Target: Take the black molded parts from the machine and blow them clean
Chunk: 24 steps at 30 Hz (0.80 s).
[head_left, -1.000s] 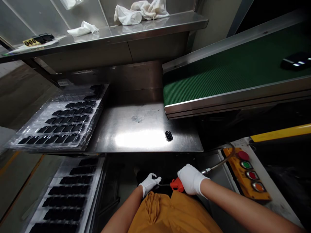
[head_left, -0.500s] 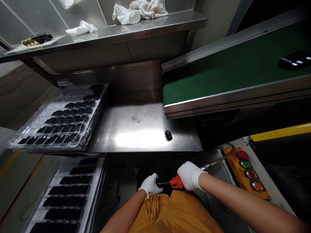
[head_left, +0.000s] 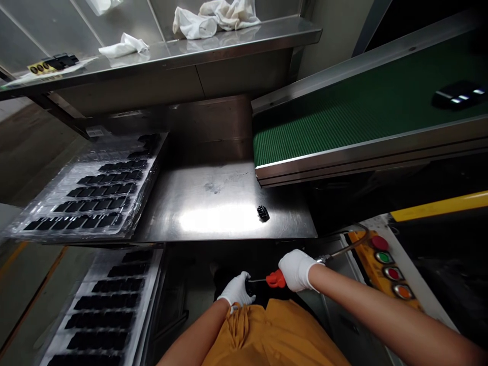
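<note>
My right hand (head_left: 297,270), in a white glove, is wrapped round a red air gun (head_left: 275,279) with a thin metal nozzle and a hose behind it. The nozzle points left at my left hand (head_left: 237,290), also gloved, whose fingers are closed on a small black part (head_left: 249,286), mostly hidden by the glove. Both hands are low, in front of the orange apron. Above them, a single glossy black piece (head_left: 263,213) lies on the steel table (head_left: 213,188) near its front edge.
Trays of black parts (head_left: 102,190) stand at the left, with more trays (head_left: 102,310) below. A green conveyor (head_left: 324,117) slopes in from the right, carrying a black piece (head_left: 457,95). White cloths (head_left: 194,24) lie on the shelf (head_left: 163,58). A button box (head_left: 389,272) is at right.
The air gun's nozzle and my right hand have shifted slightly up, and the black part at my left hand shows more. The black piece on the conveyor appears slightly further left.
</note>
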Each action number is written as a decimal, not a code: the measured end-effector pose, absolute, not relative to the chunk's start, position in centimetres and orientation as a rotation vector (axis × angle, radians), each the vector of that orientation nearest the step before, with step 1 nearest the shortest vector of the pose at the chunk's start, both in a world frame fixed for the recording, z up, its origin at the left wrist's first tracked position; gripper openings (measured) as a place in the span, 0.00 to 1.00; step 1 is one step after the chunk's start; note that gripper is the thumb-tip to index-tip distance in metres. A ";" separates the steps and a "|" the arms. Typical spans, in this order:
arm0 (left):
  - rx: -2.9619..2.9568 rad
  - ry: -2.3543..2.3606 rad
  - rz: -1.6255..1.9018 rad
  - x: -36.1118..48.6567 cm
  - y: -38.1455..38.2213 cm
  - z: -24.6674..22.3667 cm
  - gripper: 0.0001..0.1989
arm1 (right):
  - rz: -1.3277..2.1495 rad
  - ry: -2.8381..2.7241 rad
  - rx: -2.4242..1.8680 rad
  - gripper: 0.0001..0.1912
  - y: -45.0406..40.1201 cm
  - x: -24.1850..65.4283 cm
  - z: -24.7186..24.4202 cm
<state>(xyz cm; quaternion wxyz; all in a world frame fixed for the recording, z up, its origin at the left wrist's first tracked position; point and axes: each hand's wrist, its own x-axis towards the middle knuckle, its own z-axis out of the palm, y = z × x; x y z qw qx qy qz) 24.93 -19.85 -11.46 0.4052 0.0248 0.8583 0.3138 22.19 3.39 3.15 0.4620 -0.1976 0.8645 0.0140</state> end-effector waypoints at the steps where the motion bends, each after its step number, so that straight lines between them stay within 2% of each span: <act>1: -0.012 2.145 0.855 24.9 -19.8 -11.5 0.26 | 0.034 2.139 -0.474 0.17 3.5 22.2 3.2; 5: -0.455 1.949 1.133 24.5 -19.9 -11.3 0.17 | 0.036 2.196 -0.443 0.13 3.8 22.5 3.3; 9: -0.944 1.528 1.487 23.0 -19.8 -10.6 0.08 | 0.014 2.306 -0.460 0.14 3.1 23.9 3.0; 13: -1.244 1.064 1.704 21.6 -19.2 -9.9 0.08 | -0.049 2.362 -0.478 0.19 2.1 24.8 2.8; 16: -1.362 0.834 1.762 21.5 -18.9 -9.9 0.07 | -0.052 2.332 -0.441 0.17 1.8 24.5 3.0; 24: -1.477 0.658 1.742 21.9 -19.6 -10.8 0.08 | -0.027 2.231 -0.396 0.12 1.8 23.0 3.1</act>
